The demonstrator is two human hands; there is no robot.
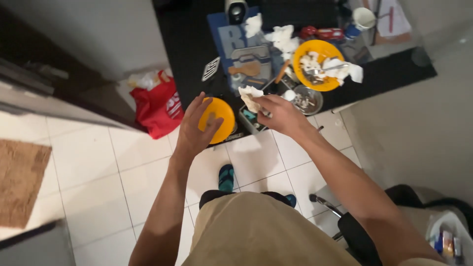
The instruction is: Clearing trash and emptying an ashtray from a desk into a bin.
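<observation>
White floor tiles (pixel 123 182) fill the lower view, and a low black table (pixel 187 44) crowded with things stands against the wall. A small yellow bowl (pixel 217 119) is held at the table's near edge by the left hand (pixel 194 130), whose fingers are spread and curled over the rim and back, grasping it. The bowl appears to be smooth, rigid plastic, round and shallow; it is judged light and stiff, somewhat slippery if greasy, and not easily broken. A hold across the rim, as shown, is judged the surest.

A crumpled white tissue (pixel 250 96) is pinched by the right hand (pixel 281 114), its fingers closed on the wad, just right of the bowl. The tissue is soft, thin and limp; it is judged nearly weightless and likely to tear when wet, so it is best taken as a bunched wad.

Farther back on the table, a larger yellow plate (pixel 319 64) is seen, bearing more crumpled tissue and a metal fork. A round metal dish (pixel 306 100) with scraps lies just before it. A blue board (pixel 239 47) with a wooden spatula lies beside these. A red bag (pixel 158 106) of glossy fabric slumps on the floor to the table's left, and a coarse brown mat (pixel 19 182) lies at the far left.
</observation>
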